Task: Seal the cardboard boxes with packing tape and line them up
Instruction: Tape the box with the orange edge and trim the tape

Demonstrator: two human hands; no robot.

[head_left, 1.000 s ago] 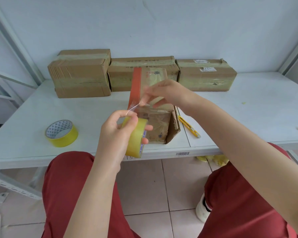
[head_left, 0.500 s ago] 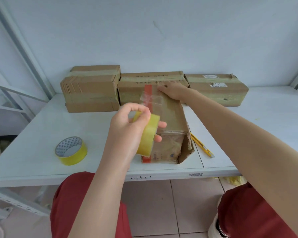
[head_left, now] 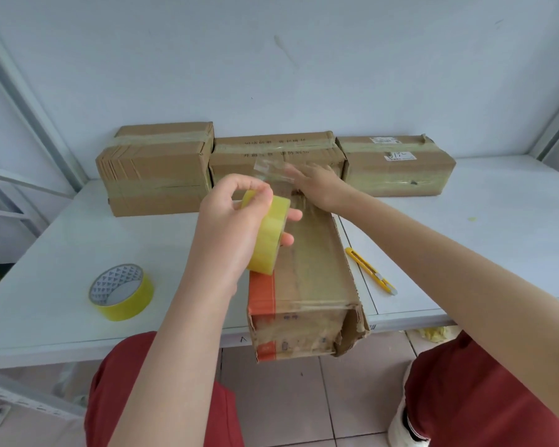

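Seated person's head view, taping stage. The long cardboard box point(head_left: 307, 279), which has an orange stripe, lies at 6 o'clock on the table point(head_left: 46, 253). Its near end overhangs the table edge, and a torn flap shows at the near right corner.

The left hand point(head_left: 229, 227) grips the yellow tape roll point(head_left: 268, 233) above the box, fingers curled round its rim. A clear tape strip point(head_left: 271, 171) runs from the roll toward 12 o'clock. The right hand point(head_left: 317, 185) is at the strip's far end. Its fingers look outstretched, but blur hides whether they pinch the strip or press it down.

Handling, as judged:
- **Tape:** light, thin and self-clinging. It is best kept taut and held only at its end and by the roll.
- **Box:** probably light, with stiff walls and soft worn corners. It is best taken by its long sides.

Count:
- **Boxes:** four. The other three are the left taped box point(head_left: 155, 169), the middle taped box point(head_left: 275, 150) and the right taped box point(head_left: 397, 166), in a row at 12 o'clock.
- **Tape rolls:** two. The spare tape roll point(head_left: 120, 291) lies at 8 o'clock.
- **Knives:** one utility knife point(head_left: 370, 269), at 3 o'clock of the box.
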